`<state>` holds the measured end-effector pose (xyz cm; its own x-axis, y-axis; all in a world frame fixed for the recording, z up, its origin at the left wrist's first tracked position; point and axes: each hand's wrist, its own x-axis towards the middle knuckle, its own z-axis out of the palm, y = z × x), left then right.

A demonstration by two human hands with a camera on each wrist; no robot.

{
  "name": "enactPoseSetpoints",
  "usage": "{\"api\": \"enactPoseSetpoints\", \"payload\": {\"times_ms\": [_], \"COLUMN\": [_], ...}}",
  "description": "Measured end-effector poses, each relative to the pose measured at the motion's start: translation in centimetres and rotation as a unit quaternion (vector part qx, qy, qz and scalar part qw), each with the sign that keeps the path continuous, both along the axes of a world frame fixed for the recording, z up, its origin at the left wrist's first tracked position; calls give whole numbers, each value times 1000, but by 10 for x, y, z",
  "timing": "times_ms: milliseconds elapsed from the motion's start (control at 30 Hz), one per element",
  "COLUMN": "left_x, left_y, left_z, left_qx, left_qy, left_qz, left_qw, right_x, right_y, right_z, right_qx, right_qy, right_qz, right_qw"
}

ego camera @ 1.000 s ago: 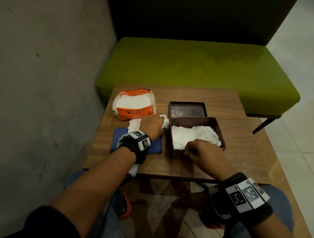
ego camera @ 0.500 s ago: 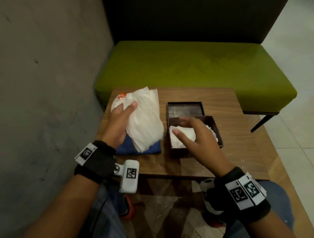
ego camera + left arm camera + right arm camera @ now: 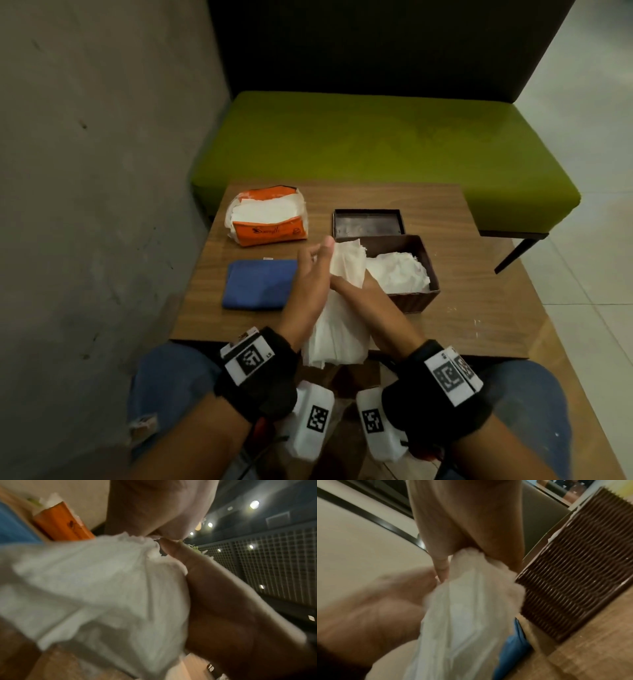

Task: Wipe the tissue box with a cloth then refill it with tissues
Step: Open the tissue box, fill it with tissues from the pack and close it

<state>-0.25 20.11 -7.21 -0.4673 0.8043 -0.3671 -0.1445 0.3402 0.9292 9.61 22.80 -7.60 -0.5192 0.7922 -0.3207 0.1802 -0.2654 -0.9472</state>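
Between my two hands hangs a stack of white tissues (image 3: 337, 329) (image 3: 102, 588) (image 3: 462, 615), just left of the front of the brown tissue box (image 3: 430, 270) (image 3: 573, 568). My left hand (image 3: 310, 277) holds the stack's left side, its fingers reaching up along it. From the right, my right hand (image 3: 366, 291) pinches the stack near its top. The box stands open with crumpled white tissues (image 3: 397, 274) inside, and its lid (image 3: 368, 222) lies behind it. The folded blue cloth (image 3: 257, 287) (image 3: 510, 649) lies flat on the table to the left.
An orange tissue pack (image 3: 270, 222) (image 3: 63, 524), open on top, sits at the back left of the wooden table (image 3: 462, 308). A green bench (image 3: 376, 144) stands behind the table and a grey wall (image 3: 102, 171) runs along the left. My knees are under the near edge.
My left hand carried the tissue stack from above the cloth and pack toward the box and nearer to me. My right hand left the box and took hold of the stack.
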Motion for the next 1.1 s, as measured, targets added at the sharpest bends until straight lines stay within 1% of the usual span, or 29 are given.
{"api": "enactPoseSetpoints", "payload": {"times_ms": [67, 100, 133, 200, 300, 367, 400, 467, 500, 567, 633, 700, 733, 800, 833, 900, 933, 1033, 1100], "left_x": [-8, -14, -18, -15, 3, 5, 0, -10, -14, -14, -4, 4, 6, 1, -3, -8, -8, -4, -3], "left_y": [1, 0, -2, -2, -4, -5, -6, -14, -19, -32, -41, -40, -38, -31, -29, -27, -26, -21, -15], "left_z": [4, 5, 6, 1, 1, 3, 5, 6, 5, 2, 2, 4, 5, 5, 5, 4, 4, 1, 1], "left_qx": [22, 40, 53, 43, -6, -3, 11, 47, 55, 42, 49, 71, 80, 82, 75, 54, 40, -3, -34], "left_qy": [-121, -164, -178, -170, -122, -103, -97, -91, -87, -90, -137, -163, -157, -121, -102, -69, -52, -17, -20], "left_qz": [5, 12, 7, -10, -23, -11, 2, 20, 16, -27, -67, -65, -45, -5, 0, -20, -40, -91, -98], "left_qw": [992, 986, 983, 985, 992, 995, 995, 995, 995, 995, 987, 982, 983, 989, 992, 996, 997, 996, 994], "right_x": [9, 14, 18, 17, 5, 7, 11, 24, 29, 34, 32, 29, 28, 34, 40, 51, 55, 52, 49], "right_y": [6, 9, 11, 10, -1, -1, 2, 9, 12, 16, 15, 12, 11, 13, 17, 24, 27, 25, 24], "right_z": [-3, -2, -2, -1, -1, -2, -1, 2, 4, 6, 9, 9, 8, 9, 9, 12, 14, 15, 13], "right_qx": [-39, -58, -70, -84, -47, -60, -82, -136, -156, -166, -165, -171, -173, -177, -183, -188, -182, -129, -95], "right_qy": [15, 22, 32, 49, 8, 8, 26, 107, 157, 225, 255, 256, 258, 275, 286, 281, 260, 162, 111], "right_qz": [-23, -36, -46, -42, -19, -43, -67, -127, -155, -200, -215, -206, -199, -192, -192, -185, -174, -139, -141], "right_qw": [999, 997, 996, 994, 999, 997, 994, 977, 963, 939, 928, 929, 929, 925, 921, 923, 932, 968, 979]}}
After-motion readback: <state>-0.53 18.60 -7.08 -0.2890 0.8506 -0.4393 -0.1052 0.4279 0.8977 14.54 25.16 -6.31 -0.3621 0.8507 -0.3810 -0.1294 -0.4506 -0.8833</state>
